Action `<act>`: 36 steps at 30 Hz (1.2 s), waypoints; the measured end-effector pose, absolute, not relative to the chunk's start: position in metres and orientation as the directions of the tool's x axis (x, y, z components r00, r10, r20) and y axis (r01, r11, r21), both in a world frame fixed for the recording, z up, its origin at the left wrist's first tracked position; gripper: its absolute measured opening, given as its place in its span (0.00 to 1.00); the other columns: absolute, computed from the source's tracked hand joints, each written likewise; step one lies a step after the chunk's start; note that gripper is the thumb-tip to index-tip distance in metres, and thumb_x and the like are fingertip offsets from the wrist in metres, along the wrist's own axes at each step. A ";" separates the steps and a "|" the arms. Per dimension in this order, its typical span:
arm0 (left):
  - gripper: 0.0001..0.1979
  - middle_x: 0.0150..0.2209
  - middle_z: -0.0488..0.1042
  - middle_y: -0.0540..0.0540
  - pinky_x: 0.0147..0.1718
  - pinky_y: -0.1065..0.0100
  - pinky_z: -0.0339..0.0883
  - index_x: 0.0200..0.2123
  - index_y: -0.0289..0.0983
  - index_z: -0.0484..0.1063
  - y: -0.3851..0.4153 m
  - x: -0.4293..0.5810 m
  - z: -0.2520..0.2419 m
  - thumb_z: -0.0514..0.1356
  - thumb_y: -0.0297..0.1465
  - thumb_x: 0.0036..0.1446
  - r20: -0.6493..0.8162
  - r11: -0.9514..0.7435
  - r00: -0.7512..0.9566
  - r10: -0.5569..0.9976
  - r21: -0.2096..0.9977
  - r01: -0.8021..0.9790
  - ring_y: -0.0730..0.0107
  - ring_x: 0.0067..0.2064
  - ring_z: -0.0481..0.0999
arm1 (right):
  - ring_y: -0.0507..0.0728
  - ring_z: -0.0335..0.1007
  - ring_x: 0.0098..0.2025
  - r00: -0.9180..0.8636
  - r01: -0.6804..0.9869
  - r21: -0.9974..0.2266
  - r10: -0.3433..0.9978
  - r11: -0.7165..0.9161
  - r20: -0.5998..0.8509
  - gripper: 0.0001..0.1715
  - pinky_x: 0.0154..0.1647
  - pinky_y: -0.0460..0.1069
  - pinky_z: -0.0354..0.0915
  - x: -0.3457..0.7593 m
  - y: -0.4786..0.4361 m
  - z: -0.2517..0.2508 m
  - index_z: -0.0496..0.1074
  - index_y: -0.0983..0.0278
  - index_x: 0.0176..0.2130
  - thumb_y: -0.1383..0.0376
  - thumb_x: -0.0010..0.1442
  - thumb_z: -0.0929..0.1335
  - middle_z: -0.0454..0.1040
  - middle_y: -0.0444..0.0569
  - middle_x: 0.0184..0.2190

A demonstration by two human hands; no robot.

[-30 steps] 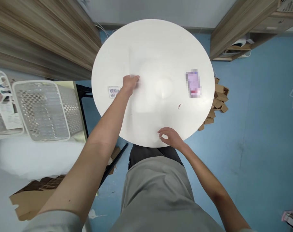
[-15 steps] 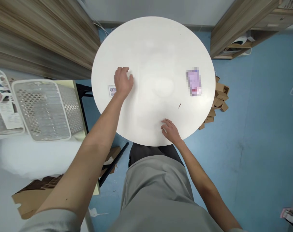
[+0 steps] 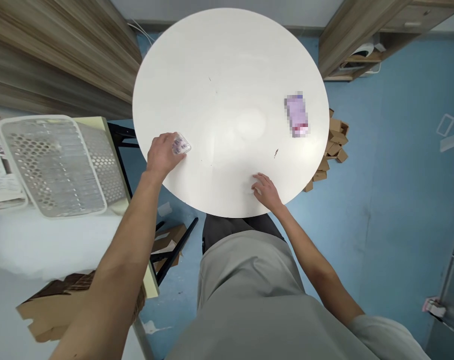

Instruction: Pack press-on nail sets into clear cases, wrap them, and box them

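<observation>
My left hand [image 3: 162, 154] is over the left side of the white round table [image 3: 227, 60]. Its thumb and fingers close round a small clear plastic pack [image 3: 181, 145] with purple patterned contents, whose right end sticks out. Part of the pack is covered by the fingers, and what exactly is inside is too small to tell. Close to the table's front edge, my right hand [image 3: 267, 192] has its fingers loosely bent and apart, with nothing in them. To the right lies a blurred-out purple rectangular thing [image 3: 297, 114]. A thin dark reddish sliver [image 3: 276, 153] is in front of it.
A white perforated basket [image 3: 109, 170] with clear flat items stands on a side table at the left. Cardboard boxes [image 3: 335, 137] are heaped on the floor past the table's right edge. Wood-grain cabinets flank the far side, and folded cardboard [image 3: 58, 310] is at lower left.
My left hand has moved left and towards me and taken hold of the clear pack. My right hand stays near the front edge. The whole view has shifted slightly.
</observation>
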State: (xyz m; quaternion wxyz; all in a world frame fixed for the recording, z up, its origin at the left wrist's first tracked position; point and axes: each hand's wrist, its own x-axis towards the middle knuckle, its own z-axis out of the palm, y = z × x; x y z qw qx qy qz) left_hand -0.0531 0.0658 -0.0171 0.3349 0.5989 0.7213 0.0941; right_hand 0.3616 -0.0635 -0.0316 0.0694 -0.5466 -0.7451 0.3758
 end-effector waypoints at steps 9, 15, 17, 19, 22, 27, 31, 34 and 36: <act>0.34 0.72 0.71 0.37 0.80 0.38 0.48 0.64 0.45 0.77 -0.001 0.070 -0.011 0.74 0.37 0.53 -0.342 0.171 0.303 0.889 0.864 0.474 0.34 0.78 0.61 | 0.67 0.76 0.66 -0.255 0.755 -0.652 0.882 -0.074 -0.395 0.17 0.60 0.64 0.78 0.362 -0.069 -0.022 0.80 0.58 0.44 0.71 0.71 0.63 0.76 0.55 0.69; 0.32 0.72 0.71 0.36 0.82 0.39 0.41 0.63 0.44 0.77 -0.017 0.088 -0.028 0.72 0.32 0.53 -0.407 0.243 0.313 0.858 0.858 0.452 0.36 0.81 0.55 | 0.66 0.78 0.63 -0.201 0.739 -0.661 0.895 -0.128 -0.397 0.15 0.54 0.60 0.78 0.361 -0.073 -0.022 0.78 0.59 0.45 0.70 0.71 0.63 0.74 0.55 0.70; 0.33 0.73 0.70 0.34 0.82 0.39 0.41 0.65 0.42 0.76 -0.020 0.085 -0.032 0.71 0.32 0.55 -0.409 0.230 0.317 0.856 0.850 0.474 0.36 0.82 0.55 | 0.66 0.79 0.60 -0.185 0.731 -0.666 0.897 -0.148 -0.403 0.14 0.49 0.58 0.78 0.360 -0.076 -0.023 0.78 0.60 0.45 0.69 0.71 0.63 0.70 0.57 0.73; 0.35 0.75 0.67 0.33 0.82 0.38 0.42 0.70 0.41 0.73 -0.023 0.083 -0.034 0.69 0.34 0.59 -0.402 0.172 0.345 0.848 0.825 0.539 0.36 0.82 0.54 | 0.65 0.79 0.57 -0.159 0.725 -0.667 0.901 -0.171 -0.404 0.13 0.44 0.57 0.77 0.359 -0.078 -0.025 0.78 0.60 0.44 0.68 0.72 0.63 0.65 0.58 0.76; 0.36 0.79 0.62 0.33 0.82 0.40 0.45 0.77 0.38 0.64 -0.026 0.081 -0.035 0.62 0.37 0.68 -0.398 0.006 0.406 0.823 0.720 0.694 0.40 0.82 0.54 | 0.64 0.78 0.54 -0.109 0.724 -0.659 0.910 -0.204 -0.401 0.13 0.43 0.57 0.77 0.358 -0.082 -0.027 0.78 0.60 0.45 0.65 0.73 0.64 0.65 0.60 0.73; 0.38 0.81 0.58 0.35 0.81 0.42 0.49 0.82 0.38 0.53 -0.024 0.080 -0.043 0.57 0.38 0.74 -0.382 -0.204 0.474 0.794 0.566 0.799 0.43 0.83 0.53 | 0.61 0.78 0.48 -0.070 0.719 -0.658 0.919 -0.224 -0.389 0.13 0.46 0.57 0.78 0.357 -0.088 -0.028 0.79 0.60 0.45 0.67 0.72 0.64 0.71 0.58 0.60; 0.35 0.80 0.60 0.35 0.80 0.42 0.52 0.80 0.38 0.57 -0.024 0.080 -0.048 0.58 0.38 0.74 -0.365 -0.217 0.483 0.795 0.573 0.790 0.42 0.82 0.55 | 0.60 0.78 0.45 -0.070 0.701 -0.675 0.921 -0.229 -0.384 0.14 0.48 0.56 0.78 0.357 -0.089 -0.023 0.79 0.59 0.46 0.68 0.72 0.63 0.73 0.55 0.54; 0.34 0.80 0.59 0.35 0.78 0.42 0.55 0.78 0.40 0.61 -0.029 0.082 -0.044 0.61 0.41 0.74 -0.331 -0.182 0.437 0.837 0.584 0.791 0.40 0.82 0.55 | 0.60 0.79 0.47 -0.083 0.687 -0.695 0.928 -0.211 -0.363 0.16 0.51 0.56 0.78 0.354 -0.089 -0.016 0.78 0.59 0.47 0.69 0.73 0.62 0.76 0.54 0.52; 0.30 0.78 0.63 0.34 0.76 0.43 0.58 0.75 0.40 0.65 -0.036 0.084 -0.038 0.60 0.41 0.75 -0.297 -0.138 0.387 0.873 0.610 0.780 0.41 0.80 0.59 | 0.60 0.80 0.47 -0.103 0.705 -0.686 0.932 -0.179 -0.349 0.17 0.50 0.56 0.78 0.350 -0.088 -0.011 0.78 0.59 0.48 0.69 0.73 0.61 0.77 0.55 0.54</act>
